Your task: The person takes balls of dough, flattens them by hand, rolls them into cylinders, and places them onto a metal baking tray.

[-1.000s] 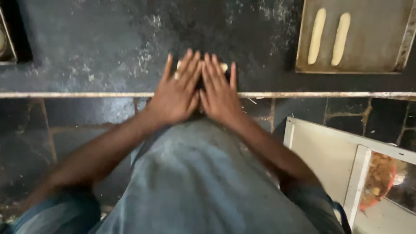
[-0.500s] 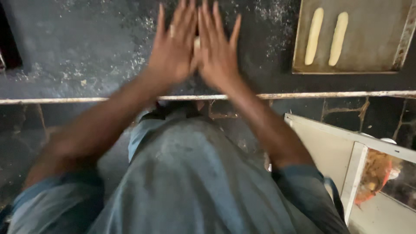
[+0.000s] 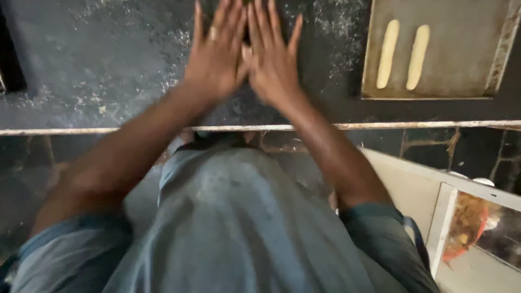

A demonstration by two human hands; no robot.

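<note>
Both arms extend forward from the near edge of the view, converging toward the far centre. The left hand (image 3: 217, 57) lies palm-down, fingers straight and close together, pointing far and slightly right. The right hand (image 3: 274, 59) lies palm-down just beside it, fingers spread a little, its thumb angled out to the right. The inner edges of the two hands touch, forming a narrow wedge. Neither hand forms a closed grip; both are flat and open. The forearms are bare, and blue-grey sleeves cover the upper arms at the near left and near right.
</note>
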